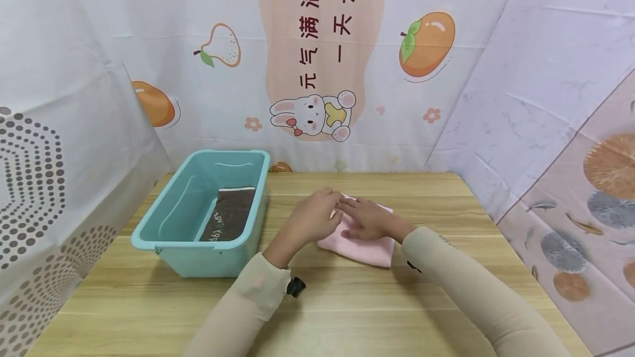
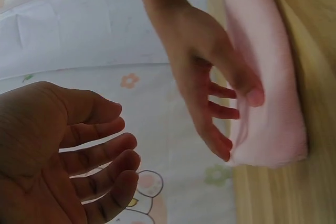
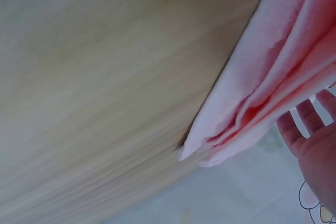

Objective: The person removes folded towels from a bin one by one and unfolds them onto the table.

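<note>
A pink cloth [image 1: 367, 249], folded into a flat pad, lies on the wooden table. Its stacked layers [image 3: 273, 87] show along one side in the right wrist view. My right hand [image 1: 368, 219] rests on top of the cloth, its fingers spread and fairly straight. In the left wrist view the thumb and fingertips of that right hand [image 2: 205, 72] touch the pink fabric. My left hand [image 1: 313, 216] is at the cloth's left edge, overlapping it in the head view. Its fingers [image 2: 100, 153] are loosely bent and hold nothing, apart from the fabric in the left wrist view.
A teal plastic bin [image 1: 198, 245] stands on the left of the table [image 1: 347, 313]. Inside it lies a dark brown folded cloth [image 1: 230, 214] with light lettering and a white edge. Printed curtains [image 1: 188, 103] hang behind and along both sides.
</note>
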Available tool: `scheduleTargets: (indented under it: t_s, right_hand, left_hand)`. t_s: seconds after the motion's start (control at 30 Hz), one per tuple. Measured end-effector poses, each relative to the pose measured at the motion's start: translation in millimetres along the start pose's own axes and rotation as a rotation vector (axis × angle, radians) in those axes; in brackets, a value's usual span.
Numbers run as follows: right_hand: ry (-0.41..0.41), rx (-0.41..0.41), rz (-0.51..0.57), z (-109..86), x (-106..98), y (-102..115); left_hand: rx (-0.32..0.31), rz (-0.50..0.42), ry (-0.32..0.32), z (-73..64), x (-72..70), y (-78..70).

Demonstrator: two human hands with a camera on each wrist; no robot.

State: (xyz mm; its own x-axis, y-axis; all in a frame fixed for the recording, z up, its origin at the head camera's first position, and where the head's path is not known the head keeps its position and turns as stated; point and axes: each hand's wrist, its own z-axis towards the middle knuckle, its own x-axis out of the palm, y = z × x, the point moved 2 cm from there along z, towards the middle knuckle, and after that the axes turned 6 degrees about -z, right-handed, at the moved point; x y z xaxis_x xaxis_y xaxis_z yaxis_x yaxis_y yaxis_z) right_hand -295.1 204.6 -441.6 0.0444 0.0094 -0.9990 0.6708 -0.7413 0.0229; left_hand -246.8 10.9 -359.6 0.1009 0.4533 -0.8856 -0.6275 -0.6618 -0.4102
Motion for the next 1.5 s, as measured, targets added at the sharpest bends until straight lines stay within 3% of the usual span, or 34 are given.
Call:
scheduleTargets:
  t_s: [0.27, 0.6, 0.9, 1.03, 1.2, 1.5]
  right_hand:
    - [-0.031, 0.037, 0.015, -2.4, 2, -9]
    - [-0.046, 0.062, -0.022, -0.7, 4, -21]
    - [-0.004, 0.131, -0.003, -4.7, 0, -30]
    - [-0.004, 0.167, 0.053, -6.4, 1, -38]
    - [-0.046, 0.202, 0.152, -13.1, 6, -49]
    - [-0.093, 0.238, 0.192, -29.8, 10, -47]
  left_hand:
    - [0.006, 0.069, 0.041, 2.2, 17.7, 4.2]
    - [0.045, 0.061, 0.087, 9.0, 43.1, 10.4]
    - [0.025, 0.071, 0.238, 16.0, 67.6, 10.4]
    - [0.005, 0.115, 0.267, 15.5, 75.1, 12.5]
    - [0.009, 0.178, 0.284, 15.1, 79.0, 18.3]
    - [-0.072, 0.194, 0.307, 16.0, 71.7, 31.4]
